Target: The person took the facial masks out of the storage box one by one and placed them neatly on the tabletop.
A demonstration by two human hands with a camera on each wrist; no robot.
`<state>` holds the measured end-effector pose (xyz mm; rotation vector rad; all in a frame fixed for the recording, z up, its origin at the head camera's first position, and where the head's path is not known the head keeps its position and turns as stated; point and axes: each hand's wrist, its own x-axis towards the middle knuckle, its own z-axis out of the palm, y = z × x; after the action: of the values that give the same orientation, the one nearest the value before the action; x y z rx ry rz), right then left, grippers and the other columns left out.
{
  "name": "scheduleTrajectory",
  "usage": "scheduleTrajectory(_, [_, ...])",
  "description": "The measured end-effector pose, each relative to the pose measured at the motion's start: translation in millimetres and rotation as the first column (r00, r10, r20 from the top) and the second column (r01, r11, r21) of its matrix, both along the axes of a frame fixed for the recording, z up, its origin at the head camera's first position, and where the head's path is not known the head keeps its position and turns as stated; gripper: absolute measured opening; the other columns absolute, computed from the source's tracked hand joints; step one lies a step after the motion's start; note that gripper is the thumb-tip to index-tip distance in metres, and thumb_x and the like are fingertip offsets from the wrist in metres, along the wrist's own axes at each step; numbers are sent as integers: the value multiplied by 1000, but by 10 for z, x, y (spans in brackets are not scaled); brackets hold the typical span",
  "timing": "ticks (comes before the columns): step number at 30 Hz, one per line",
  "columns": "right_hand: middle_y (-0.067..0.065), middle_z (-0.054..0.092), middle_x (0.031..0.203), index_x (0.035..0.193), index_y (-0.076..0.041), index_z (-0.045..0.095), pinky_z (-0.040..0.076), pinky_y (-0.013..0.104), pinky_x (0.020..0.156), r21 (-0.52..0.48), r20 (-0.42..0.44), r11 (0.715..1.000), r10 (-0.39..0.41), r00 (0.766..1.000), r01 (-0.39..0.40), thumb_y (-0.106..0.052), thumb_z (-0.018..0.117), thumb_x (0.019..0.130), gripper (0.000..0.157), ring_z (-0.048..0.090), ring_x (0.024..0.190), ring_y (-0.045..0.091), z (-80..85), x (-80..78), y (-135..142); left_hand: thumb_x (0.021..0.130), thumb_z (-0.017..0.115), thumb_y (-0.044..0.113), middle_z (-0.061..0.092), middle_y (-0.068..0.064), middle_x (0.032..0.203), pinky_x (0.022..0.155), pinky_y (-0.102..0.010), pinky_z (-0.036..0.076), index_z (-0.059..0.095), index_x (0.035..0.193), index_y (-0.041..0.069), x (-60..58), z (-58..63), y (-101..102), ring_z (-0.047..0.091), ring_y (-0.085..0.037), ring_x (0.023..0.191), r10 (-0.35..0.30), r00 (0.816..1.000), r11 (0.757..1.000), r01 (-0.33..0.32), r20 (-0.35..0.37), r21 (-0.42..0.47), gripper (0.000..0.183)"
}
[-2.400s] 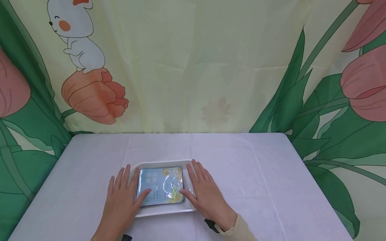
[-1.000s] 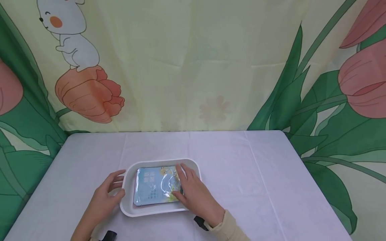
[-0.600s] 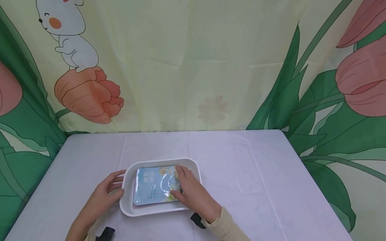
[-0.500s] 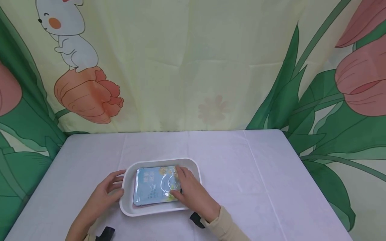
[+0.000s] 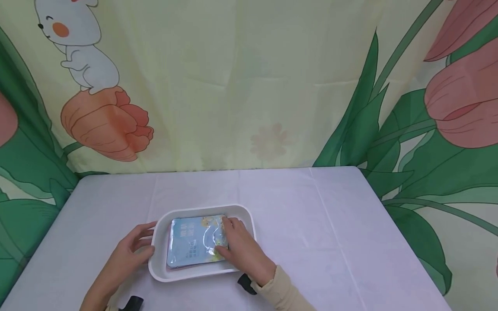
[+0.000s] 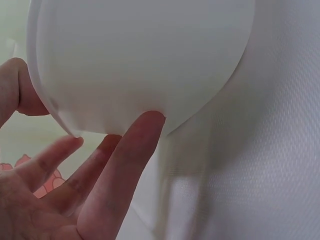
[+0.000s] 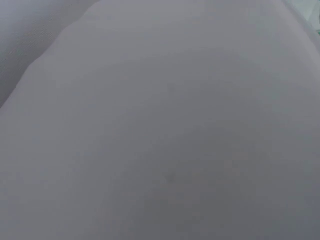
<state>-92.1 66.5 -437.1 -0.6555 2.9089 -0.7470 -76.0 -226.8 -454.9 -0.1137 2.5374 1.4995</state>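
A white tray lies on the table with a glossy light-blue book inside, its cover printed with pale characters and a small yellow picture. A pinkish edge shows under the book. My right hand lies over the book's right end, thumb on the near side and fingers curled at the far edge; its palm hides that end. At the tray's left end, my left hand holds the rim. The left wrist view shows the thumb against the outer wall and other fingers along the edge. The right wrist view holds only a pale, blurred surface.
The tray stands on a white tablecloth with light creases. Behind the table hangs a curtain printed with a rabbit, tulips and leaves. A black strap piece sits at my right wrist.
Earlier, both hands hovered spread over the tray's sides. Since then the left hand has moved to the tray's left end and the right onto the book. Lately only the head view has shifted slightly.
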Motion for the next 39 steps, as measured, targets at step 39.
scheduleTrajectory(39, [5, 52, 105, 126, 1, 60, 50, 22, 82, -33, -53, 999, 6, 999, -8, -9, 77, 84, 47, 49, 94, 12, -68, -80, -93, 89, 62, 11, 46, -20, 147, 90, -51, 56, 39, 146, 12, -10, 4, 49, 52, -43, 128, 29, 1000, 999, -29, 3, -22, 61])
